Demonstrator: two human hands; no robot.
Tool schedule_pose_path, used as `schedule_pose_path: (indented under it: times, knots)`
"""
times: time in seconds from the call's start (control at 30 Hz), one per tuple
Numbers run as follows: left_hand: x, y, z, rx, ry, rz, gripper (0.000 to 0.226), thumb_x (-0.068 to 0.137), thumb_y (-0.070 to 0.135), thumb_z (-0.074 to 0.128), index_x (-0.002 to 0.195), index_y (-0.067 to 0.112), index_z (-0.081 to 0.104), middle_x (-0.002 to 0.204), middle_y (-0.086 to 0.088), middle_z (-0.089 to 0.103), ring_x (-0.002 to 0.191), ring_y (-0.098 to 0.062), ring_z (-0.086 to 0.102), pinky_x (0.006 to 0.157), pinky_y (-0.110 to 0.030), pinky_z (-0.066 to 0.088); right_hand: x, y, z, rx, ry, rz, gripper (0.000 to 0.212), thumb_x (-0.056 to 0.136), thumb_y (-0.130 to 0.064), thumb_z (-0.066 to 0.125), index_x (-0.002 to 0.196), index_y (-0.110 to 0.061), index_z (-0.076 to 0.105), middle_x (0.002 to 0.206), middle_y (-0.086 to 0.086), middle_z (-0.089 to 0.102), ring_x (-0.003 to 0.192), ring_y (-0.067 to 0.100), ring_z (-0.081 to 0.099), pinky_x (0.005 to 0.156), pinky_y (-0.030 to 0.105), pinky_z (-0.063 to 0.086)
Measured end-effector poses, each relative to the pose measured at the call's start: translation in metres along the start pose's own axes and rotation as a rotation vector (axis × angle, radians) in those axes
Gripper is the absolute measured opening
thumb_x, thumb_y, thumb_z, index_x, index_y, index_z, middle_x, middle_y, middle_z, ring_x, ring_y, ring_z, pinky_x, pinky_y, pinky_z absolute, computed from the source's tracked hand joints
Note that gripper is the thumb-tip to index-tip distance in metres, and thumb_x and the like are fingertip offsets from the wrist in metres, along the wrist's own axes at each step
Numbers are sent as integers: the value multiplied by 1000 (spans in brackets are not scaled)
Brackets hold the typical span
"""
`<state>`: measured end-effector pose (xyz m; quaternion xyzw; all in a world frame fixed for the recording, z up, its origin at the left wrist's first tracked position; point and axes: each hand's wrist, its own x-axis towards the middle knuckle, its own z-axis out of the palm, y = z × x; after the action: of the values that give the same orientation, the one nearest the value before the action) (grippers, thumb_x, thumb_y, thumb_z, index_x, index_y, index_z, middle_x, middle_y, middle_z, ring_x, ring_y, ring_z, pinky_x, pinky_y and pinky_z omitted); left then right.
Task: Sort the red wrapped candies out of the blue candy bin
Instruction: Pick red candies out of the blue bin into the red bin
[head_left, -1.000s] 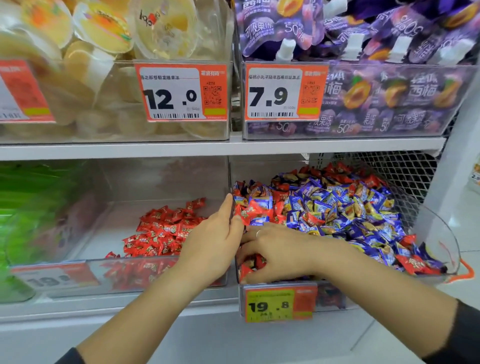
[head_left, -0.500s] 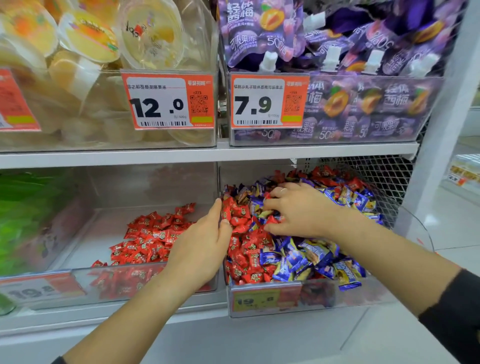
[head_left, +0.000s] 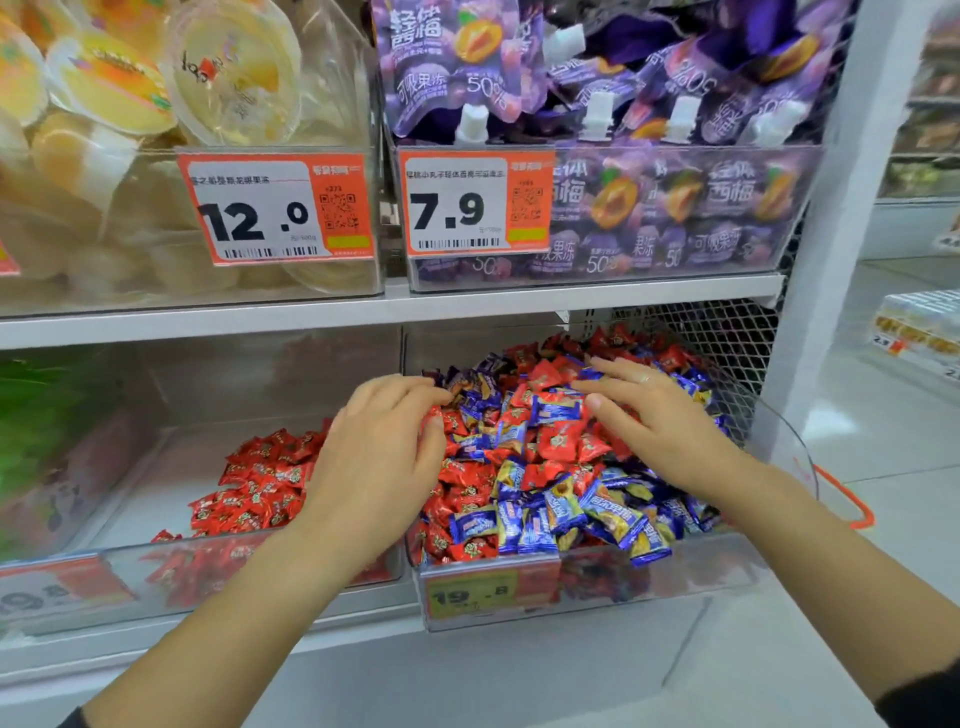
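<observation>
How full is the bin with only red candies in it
Mostly empty. The left bin holds one small heap of red candies, with bare floor showing behind and beside.

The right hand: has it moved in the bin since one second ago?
Yes. The right hand has gone from the bin's front edge, near the 19.8 price tag, toward the back, and now lies on the mixed candy pile.

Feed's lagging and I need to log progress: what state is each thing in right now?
Mixed candy bin: red and blue candies still mixed.
Red candy bin: partly filled, only red candies.
Left hand: fingers curled over red candies at the divider.
Right hand: open, fingers flat on the pile.
</observation>
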<state>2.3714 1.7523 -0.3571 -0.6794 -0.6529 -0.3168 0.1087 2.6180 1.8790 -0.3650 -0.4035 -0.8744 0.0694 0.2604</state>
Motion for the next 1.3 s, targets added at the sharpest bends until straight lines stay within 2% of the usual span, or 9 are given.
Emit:
schedule_pose_path:
  times: [0.17,0.37,0.57,0.7,0.8,0.93,1.07,1.13,1.3]
  knots:
    - [7,25,14,-120,-139,4,30,98,21,44,120,27,62,119,11,61,109,-9,52,87,-19,33,-18,8,-14,142,199,81,46,94,-47,33,124,-29,62,133,-11,51,130,10,40,101,25,28]
    - [13,53,41,-217,-293,-35,44,97,43,44,138,26,47,121,2,56,104,-13,53,86,-24,38,-41,-5,-20,51,253,27,18,90,-43,59,98,-31,68,90,-18,57,83,-1,52,75,26,42]
    - [19,65,58,-194,-336,-80,58,95,44,50,147,26,31,127,-3,51,105,-19,55,93,-34,43,-46,-20,-15,-177,-17,121,52,90,-46,58,139,-35,44,109,-10,48,87,10,52,79,24,40]
    - [22,64,57,-263,-257,-96,45,96,21,50,140,24,41,92,0,63,73,-14,57,73,-34,49,-42,-17,-15,-10,84,156,42,92,-23,60,133,-31,53,107,-11,61,65,-1,48,69,13,35]
    - [21,64,52,-346,-176,-147,33,96,17,45,129,21,49,96,4,58,60,-6,51,57,-25,39,-40,-14,-17,148,223,205,33,94,-13,55,123,-26,62,100,-8,62,69,3,51,66,4,35]
    - [23,65,47,-405,-104,-202,18,97,14,39,96,17,56,100,3,51,75,-10,51,64,-24,39,-36,-22,-19,204,232,251,36,92,1,45,108,-21,70,95,-6,50,82,-5,48,69,1,32]
    - [22,62,50,-417,-196,-251,24,99,17,35,88,10,55,87,0,52,78,-16,48,63,-27,35,-33,-30,-12,83,89,306,21,94,-33,51,109,-30,65,103,-6,49,85,7,56,74,21,42]
    - [21,61,51,-452,-251,-279,25,99,22,36,87,10,54,79,0,52,69,-16,46,59,-28,35,-33,-32,-7,-26,26,341,38,88,-54,54,117,-32,59,114,-4,51,95,15,58,80,33,47]
    - [14,62,60,-409,-449,-216,27,93,50,50,95,23,54,89,3,56,76,-11,54,63,-26,38,-33,-36,-3,-176,14,305,34,89,-55,54,115,-35,59,114,-7,51,90,15,61,71,33,51]
